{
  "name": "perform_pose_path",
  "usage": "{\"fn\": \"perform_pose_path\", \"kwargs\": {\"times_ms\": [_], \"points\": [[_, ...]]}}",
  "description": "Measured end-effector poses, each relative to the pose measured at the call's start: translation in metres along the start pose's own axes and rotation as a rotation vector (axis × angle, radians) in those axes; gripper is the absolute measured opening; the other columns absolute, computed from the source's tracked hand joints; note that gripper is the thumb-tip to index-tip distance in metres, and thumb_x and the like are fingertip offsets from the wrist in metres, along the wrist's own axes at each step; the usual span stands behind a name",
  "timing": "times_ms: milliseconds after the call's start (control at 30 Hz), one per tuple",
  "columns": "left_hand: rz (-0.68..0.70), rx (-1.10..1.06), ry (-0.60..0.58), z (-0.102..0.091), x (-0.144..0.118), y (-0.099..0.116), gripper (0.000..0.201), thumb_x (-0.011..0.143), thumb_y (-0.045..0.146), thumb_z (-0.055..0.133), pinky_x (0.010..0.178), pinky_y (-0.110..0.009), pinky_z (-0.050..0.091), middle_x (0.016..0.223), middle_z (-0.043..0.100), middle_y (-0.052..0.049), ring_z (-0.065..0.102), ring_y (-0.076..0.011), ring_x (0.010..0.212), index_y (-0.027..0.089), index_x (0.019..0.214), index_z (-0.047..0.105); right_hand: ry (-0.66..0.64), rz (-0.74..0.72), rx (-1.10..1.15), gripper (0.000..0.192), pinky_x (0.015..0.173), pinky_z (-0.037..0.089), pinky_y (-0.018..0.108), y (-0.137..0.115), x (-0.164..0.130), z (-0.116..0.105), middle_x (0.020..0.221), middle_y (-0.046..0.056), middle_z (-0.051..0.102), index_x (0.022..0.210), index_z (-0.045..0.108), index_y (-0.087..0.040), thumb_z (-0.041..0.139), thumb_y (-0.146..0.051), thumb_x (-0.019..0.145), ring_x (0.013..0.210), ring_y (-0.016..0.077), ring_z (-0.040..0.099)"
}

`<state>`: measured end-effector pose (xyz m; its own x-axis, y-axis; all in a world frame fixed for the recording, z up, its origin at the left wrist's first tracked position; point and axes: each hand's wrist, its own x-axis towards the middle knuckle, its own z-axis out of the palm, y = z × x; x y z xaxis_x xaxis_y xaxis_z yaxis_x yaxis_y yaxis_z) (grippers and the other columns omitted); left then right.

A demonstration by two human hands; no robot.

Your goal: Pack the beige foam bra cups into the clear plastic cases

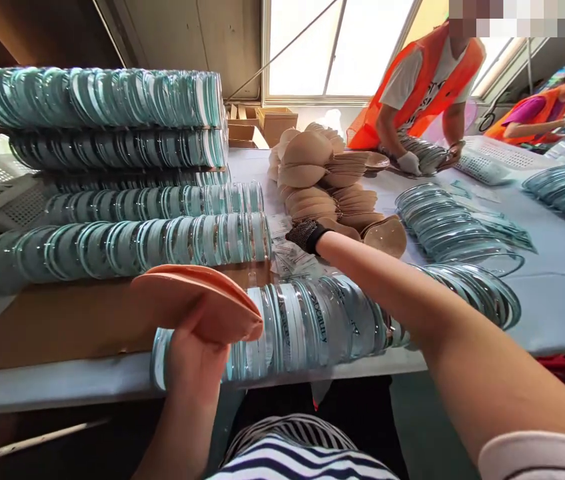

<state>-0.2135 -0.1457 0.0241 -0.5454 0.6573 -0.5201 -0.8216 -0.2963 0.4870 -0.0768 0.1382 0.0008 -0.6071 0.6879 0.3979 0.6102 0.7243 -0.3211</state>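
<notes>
Head view: left hand (195, 363) at 7 o'clock held fingers pinching a peach foam cup (197, 300) above the near packaged row (332, 320). Gloved right hand (306, 235) reached the tan cup pile (342, 207) at 12 o'clock, fingers' state untellable. Forearm skimmed the row; a nudge might roll it off the worktop (552, 293).
</notes>
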Motion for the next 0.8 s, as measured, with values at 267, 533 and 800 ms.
{"fn": "perform_pose_path", "kwargs": {"times_ms": [267,533,800], "points": [[-0.073,0.065,-0.02,-0.007,0.001,-0.008,0.035,0.076,0.013,0.068,0.077,-0.036,0.06,0.098,0.074,-0.005,0.07,-0.0223,0.087,0.02,0.111,0.069,-0.41,-0.211,-0.252,0.008,0.089,0.051,0.039,0.002,-0.01,0.022,0.086,0.002,0.068,0.083,0.063,-0.009,0.063,-0.013,0.089,0.09,0.0125,0.065],[-0.072,0.046,-0.168,-0.005,0.004,-0.015,0.043,0.08,0.026,0.068,0.084,-0.044,0.058,0.11,0.069,-0.011,0.067,-0.0276,0.099,0.02,0.122,0.062,-0.26,-0.149,-0.213,0.013,0.066,0.045,0.021,-0.009,0.015,-0.009,0.064,-0.001,0.066,0.066,0.063,-0.012,0.07,-0.011,0.076,0.063,0.0086,0.06],[-0.057,-0.026,-0.328,0.01,-0.007,-0.035,0.055,0.076,0.049,0.074,0.091,-0.044,0.055,0.121,0.066,-0.01,0.061,-0.0311,0.115,0.027,0.124,0.06,0.048,-0.113,0.248,0.03,0.053,0.044,0.018,-0.093,-0.006,-0.137,0.067,-0.003,0.063,0.081,0.06,-0.013,0.046,-0.035,0.097,0.056,0.0069,0.055]]}}
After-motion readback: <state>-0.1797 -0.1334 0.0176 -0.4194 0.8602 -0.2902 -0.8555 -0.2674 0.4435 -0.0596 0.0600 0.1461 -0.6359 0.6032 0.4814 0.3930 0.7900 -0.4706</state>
